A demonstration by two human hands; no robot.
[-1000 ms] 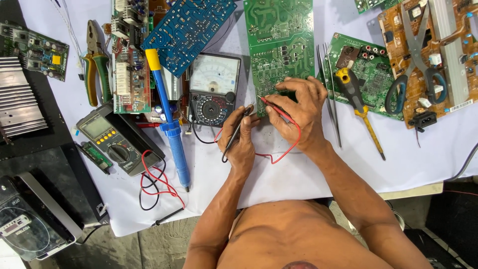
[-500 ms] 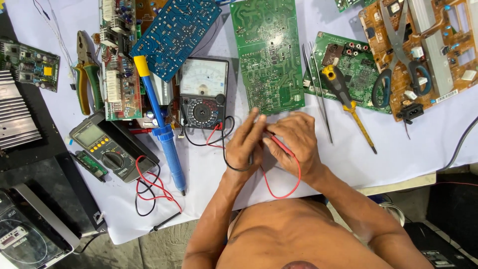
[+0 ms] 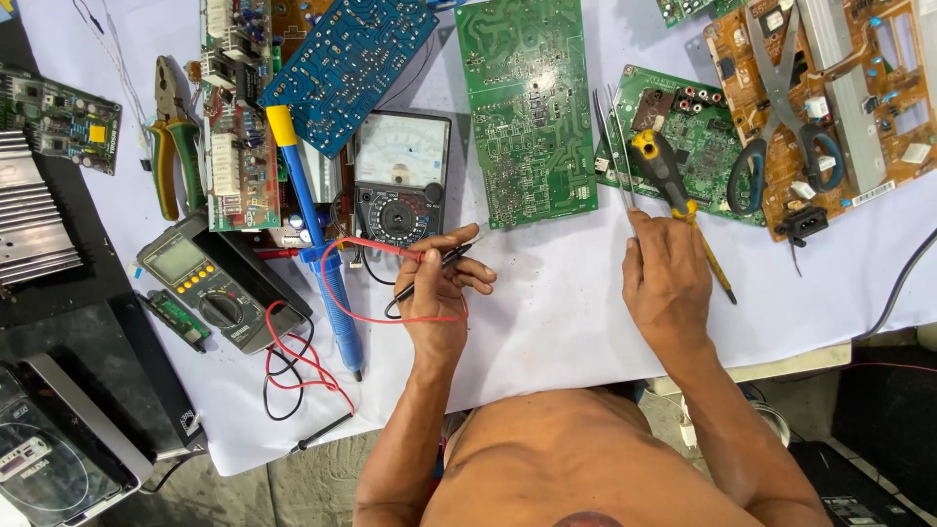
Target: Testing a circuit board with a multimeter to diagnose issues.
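The left hand (image 3: 436, 293), at frame centre, grasps both probes: the black probe (image 3: 429, 276) and the red probe (image 3: 376, 247), whose leads run toward the analog meter (image 3: 400, 178) just above. The right hand (image 3: 666, 276), right of centre, rests palm down and unclenched on the white surface (image 3: 556, 293), fingertips touching the tweezers (image 3: 615, 146) and the yellow-handled screwdriver (image 3: 673, 190). A green circuit board (image 3: 527, 107) lies at upper centre. A blue soldering iron (image 3: 317, 244) lies left of the meter.

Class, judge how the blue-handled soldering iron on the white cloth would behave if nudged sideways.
The soldering iron looks round and slim, so it would probably roll. Its handle seems stiff. Lying across the red lead, it may drag that wire.
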